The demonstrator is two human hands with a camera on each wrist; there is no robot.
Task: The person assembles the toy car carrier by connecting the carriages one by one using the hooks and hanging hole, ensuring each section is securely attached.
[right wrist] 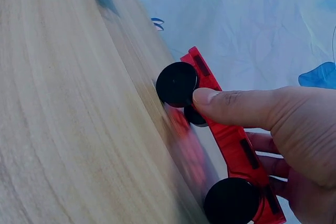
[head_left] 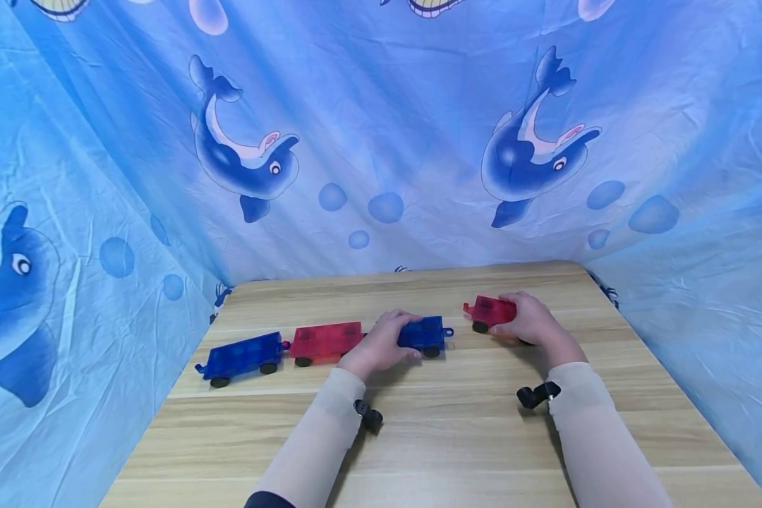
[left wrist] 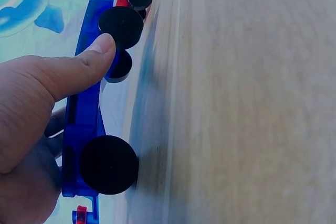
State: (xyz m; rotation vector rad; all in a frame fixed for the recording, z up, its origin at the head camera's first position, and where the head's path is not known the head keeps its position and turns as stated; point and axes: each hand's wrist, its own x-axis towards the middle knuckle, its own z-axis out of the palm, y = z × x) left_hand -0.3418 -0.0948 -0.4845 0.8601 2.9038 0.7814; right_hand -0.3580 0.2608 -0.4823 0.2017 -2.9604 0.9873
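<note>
My left hand (head_left: pixel 383 343) grips a see-through blue toy train car (head_left: pixel 428 333) by its sides, thumb near a black wheel (left wrist: pixel 121 27) in the left wrist view. That car has a ring at its right end. To its right, my right hand (head_left: pixel 533 321) holds a red toy train car (head_left: pixel 486 309), thumb beside a wheel (right wrist: pixel 177 84). The red car's hook points left, with a gap between it and the ring. Left of my left hand stand another red car (head_left: pixel 326 341) and another blue car (head_left: pixel 243 357), joined end to end. In the left wrist view, a red coupling piece (left wrist: pixel 81 214) meets the held blue car's rear hook.
The cars are on a wood-grain table (head_left: pixel 444 437). Behind it and along both sides hangs a blue curtain (head_left: pixel 394 127) printed with dolphins and bubbles. Each sleeve carries a small black camera mount, such as the right mount (head_left: pixel 537 395).
</note>
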